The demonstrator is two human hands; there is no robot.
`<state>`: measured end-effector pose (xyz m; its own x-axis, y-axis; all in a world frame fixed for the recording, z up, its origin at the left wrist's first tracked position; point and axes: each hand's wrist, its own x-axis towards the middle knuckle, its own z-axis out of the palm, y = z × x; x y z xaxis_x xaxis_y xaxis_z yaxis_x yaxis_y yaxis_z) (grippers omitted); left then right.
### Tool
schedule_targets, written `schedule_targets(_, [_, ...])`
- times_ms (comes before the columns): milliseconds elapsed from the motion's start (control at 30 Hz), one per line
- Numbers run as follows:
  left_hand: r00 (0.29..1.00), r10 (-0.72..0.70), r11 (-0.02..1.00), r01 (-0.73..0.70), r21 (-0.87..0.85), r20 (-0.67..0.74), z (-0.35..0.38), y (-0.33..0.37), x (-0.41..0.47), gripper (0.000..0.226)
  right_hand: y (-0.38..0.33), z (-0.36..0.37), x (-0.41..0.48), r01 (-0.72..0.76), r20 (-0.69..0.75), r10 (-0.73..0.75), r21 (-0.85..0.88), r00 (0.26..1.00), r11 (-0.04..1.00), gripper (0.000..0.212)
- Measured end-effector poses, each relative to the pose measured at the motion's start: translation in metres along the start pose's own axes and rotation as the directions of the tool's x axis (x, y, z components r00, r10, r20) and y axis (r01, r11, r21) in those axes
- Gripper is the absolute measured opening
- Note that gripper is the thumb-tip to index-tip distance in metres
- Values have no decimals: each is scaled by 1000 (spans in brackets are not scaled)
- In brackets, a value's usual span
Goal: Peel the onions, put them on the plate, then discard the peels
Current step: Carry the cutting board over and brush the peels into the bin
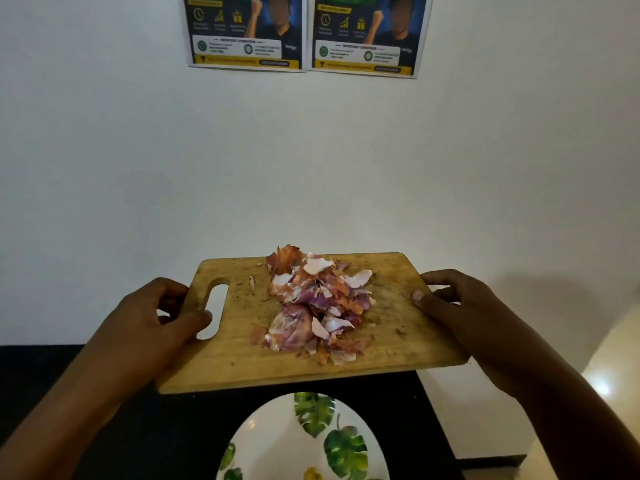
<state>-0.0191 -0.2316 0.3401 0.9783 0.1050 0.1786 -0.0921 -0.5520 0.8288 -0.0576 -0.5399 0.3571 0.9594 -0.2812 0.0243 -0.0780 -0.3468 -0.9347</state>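
Observation:
A wooden cutting board (pixel 408 334) is lifted off the counter and held level in front of me. My left hand (pixel 152 317) grips its left edge beside the handle slot, thumb on top. My right hand (pixel 453 303) grips the right edge. A heap of purple, orange and white onion peels (pixel 318 306) lies in the middle of the board. Below the board, a white plate with green leaf prints (pixel 277 434) rests on the counter; its visible part shows no onions, and its lower part is cut off by the frame.
The black counter (pixel 131 427) runs under the board and ends at a right edge near the plate. A white wall stands straight ahead with two posters (pixel 304 32) high up. Pale floor shows at the lower right.

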Motion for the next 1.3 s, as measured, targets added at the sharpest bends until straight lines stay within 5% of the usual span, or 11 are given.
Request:
schedule_targets(433, [997,-72,996,73,-60,9,76,39,-43,18,39,-79,12,-50,71,52,-24,996,998,26])
schedule_targets(1033, [997,42,999,-44,26,69,107,53,-18,28,67,-91,13,-149,-85,159,113,984,982,22])
schedule_targets(1300, [993,-63,995,70,-71,98,155,76,-28,26,99,-126,25,-153,-97,167,140,981,978,28])
